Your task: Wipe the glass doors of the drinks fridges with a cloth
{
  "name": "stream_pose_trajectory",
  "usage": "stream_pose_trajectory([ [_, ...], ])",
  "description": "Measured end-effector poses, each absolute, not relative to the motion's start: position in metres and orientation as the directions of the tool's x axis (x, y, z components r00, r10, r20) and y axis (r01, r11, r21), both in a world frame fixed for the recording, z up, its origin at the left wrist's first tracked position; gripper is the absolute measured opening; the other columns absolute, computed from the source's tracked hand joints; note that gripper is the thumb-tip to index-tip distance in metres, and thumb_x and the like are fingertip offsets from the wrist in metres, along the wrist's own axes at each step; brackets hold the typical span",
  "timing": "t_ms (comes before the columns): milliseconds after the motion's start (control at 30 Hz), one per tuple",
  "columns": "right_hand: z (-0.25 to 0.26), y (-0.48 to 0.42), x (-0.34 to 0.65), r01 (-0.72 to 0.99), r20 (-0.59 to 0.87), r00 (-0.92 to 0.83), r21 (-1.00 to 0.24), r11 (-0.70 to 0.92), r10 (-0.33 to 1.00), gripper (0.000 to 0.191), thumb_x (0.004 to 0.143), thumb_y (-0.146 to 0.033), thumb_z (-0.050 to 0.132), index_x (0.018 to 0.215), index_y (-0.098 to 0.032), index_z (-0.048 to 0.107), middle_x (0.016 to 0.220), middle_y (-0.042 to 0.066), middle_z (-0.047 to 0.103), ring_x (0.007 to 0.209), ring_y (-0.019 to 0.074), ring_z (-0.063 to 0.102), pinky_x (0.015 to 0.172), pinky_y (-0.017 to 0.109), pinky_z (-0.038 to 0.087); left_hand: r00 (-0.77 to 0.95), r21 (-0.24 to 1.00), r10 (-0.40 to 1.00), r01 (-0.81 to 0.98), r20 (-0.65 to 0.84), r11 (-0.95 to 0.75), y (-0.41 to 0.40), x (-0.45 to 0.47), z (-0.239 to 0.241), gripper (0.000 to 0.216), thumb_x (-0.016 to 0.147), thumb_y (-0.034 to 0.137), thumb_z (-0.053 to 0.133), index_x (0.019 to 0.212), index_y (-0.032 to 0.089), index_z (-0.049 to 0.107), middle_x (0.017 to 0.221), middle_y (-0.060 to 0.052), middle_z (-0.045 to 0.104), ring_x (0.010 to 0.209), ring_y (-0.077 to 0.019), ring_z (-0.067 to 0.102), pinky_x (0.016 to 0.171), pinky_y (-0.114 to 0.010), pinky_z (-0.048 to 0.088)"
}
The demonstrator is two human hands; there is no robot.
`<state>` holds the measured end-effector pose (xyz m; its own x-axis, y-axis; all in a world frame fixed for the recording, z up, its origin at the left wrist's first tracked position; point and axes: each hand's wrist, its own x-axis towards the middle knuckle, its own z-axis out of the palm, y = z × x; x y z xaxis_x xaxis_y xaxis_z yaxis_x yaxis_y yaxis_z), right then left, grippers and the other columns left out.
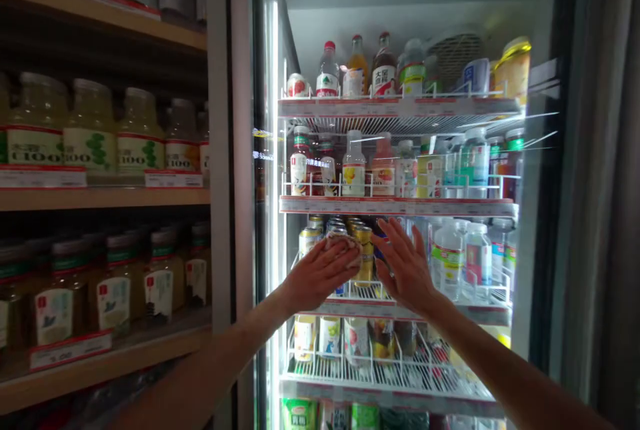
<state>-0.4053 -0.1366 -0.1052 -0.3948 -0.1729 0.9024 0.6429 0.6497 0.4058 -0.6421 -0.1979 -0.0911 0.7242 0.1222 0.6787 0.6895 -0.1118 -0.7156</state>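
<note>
My left hand (317,278) is closed over a crumpled whitish cloth (345,238), which shows above and past the fingers. It is held up flat toward the glass door (543,123) of a lit drinks cooler. Beside it on the right, my right hand (406,267) is raised with its fingers spread and nothing in it. Whether the right palm touches the glass I cannot tell. Behind both hands, gold cans (366,253) stand on a wire shelf, partly hidden by my fingers.
Bottles (354,167) and jars fill the cooler's shelves above and below. Its metal frame (243,150) runs upright at left. Left of that stands a wooden shelf (125,200) with rows of juice bottles (90,127) and price labels (70,350).
</note>
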Motion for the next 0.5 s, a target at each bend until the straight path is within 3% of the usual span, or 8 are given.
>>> stream_pose_trajectory([
  [67,-0.096,-0.133,-0.402,0.653,0.907,-0.376,0.405,0.640,-0.190,0.049,0.084,-0.018,0.044,0.133,-0.022,0.036,0.142,0.010,0.039,0.136,0.0231,0.027,0.111,0.051,0.016,0.681,-0.674,0.129,0.733,0.721,-0.095,-0.194,-0.643,-0.082,0.047,0.085,0.021,0.048,0.131,0.029,0.042,0.143,-0.001,0.039,0.139,-0.0187,0.019,0.113,-0.040,0.020],
  [133,-0.087,-0.129,-0.398,0.694,0.936,-0.302,0.348,0.630,-0.183,0.051,0.084,-0.019,0.044,0.134,-0.024,0.034,0.144,0.008,0.036,0.136,0.0228,0.027,0.111,0.050,0.017,0.411,-0.412,0.043,0.911,0.910,-0.003,-0.189,-0.640,-0.070,0.047,0.086,0.021,0.046,0.133,0.026,0.040,0.145,-0.005,0.036,0.139,-0.0218,0.019,0.112,-0.044,0.021],
  [200,-0.080,-0.125,-0.395,0.729,0.960,-0.227,0.280,0.625,-0.165,0.053,0.084,-0.020,0.045,0.136,-0.024,0.033,0.145,0.008,0.034,0.136,0.0230,0.026,0.111,0.050,0.017,0.235,-0.234,-0.045,0.972,0.971,0.027,-0.184,-0.631,-0.063,0.048,0.087,0.020,0.044,0.135,0.023,0.038,0.147,-0.008,0.032,0.139,-0.0241,0.017,0.111,-0.047,0.022],
  [233,-0.078,-0.124,-0.394,0.735,0.964,-0.214,0.266,0.624,-0.159,0.054,0.084,-0.020,0.045,0.136,-0.024,0.032,0.145,0.008,0.034,0.136,0.0231,0.026,0.111,0.050,0.017,0.264,-0.264,-0.046,0.964,0.963,0.019,-0.181,-0.624,-0.060,0.048,0.087,0.020,0.044,0.135,0.023,0.038,0.147,-0.008,0.032,0.140,-0.0243,0.016,0.110,-0.048,0.023],
  [333,-0.078,-0.122,-0.391,0.728,0.957,-0.242,0.290,0.621,-0.162,0.055,0.085,-0.021,0.044,0.138,-0.025,0.030,0.144,0.008,0.036,0.136,0.0228,0.027,0.111,0.050,0.016,0.570,-0.568,0.070,0.821,0.818,-0.049,-0.178,-0.609,-0.051,0.046,0.087,0.022,0.045,0.132,0.026,0.041,0.143,-0.003,0.038,0.138,-0.0220,0.021,0.110,-0.045,0.025],
  [367,-0.079,-0.121,-0.389,0.730,0.956,-0.247,0.291,0.619,-0.159,0.055,0.085,-0.021,0.044,0.138,-0.025,0.030,0.143,0.008,0.037,0.136,0.0227,0.027,0.111,0.050,0.016,0.588,-0.586,0.094,0.809,0.803,-0.052,-0.178,-0.608,-0.045,0.045,0.087,0.024,0.045,0.132,0.028,0.041,0.142,-0.002,0.040,0.137,-0.0209,0.024,0.110,-0.044,0.026],
  [400,-0.078,-0.120,-0.385,0.737,0.960,-0.237,0.279,0.615,-0.152,0.054,0.085,-0.022,0.044,0.138,-0.025,0.031,0.143,0.008,0.038,0.136,0.0229,0.028,0.111,0.051,0.016,0.534,-0.534,0.091,0.845,0.841,-0.031,-0.178,-0.608,-0.036,0.044,0.088,0.025,0.044,0.131,0.029,0.042,0.142,-0.002,0.040,0.137,-0.0208,0.026,0.109,-0.044,0.028],
  [500,-0.070,-0.115,-0.373,0.778,0.982,-0.125,0.184,0.601,-0.140,0.052,0.086,-0.025,0.044,0.137,-0.025,0.032,0.142,0.009,0.038,0.135,0.0246,0.030,0.109,0.051,0.019,0.153,-0.149,-0.057,0.987,0.987,0.063,-0.177,-0.609,-0.009,0.043,0.090,0.025,0.037,0.133,0.021,0.041,0.145,-0.011,0.034,0.137,-0.0261,0.024,0.105,-0.050,0.032],
])
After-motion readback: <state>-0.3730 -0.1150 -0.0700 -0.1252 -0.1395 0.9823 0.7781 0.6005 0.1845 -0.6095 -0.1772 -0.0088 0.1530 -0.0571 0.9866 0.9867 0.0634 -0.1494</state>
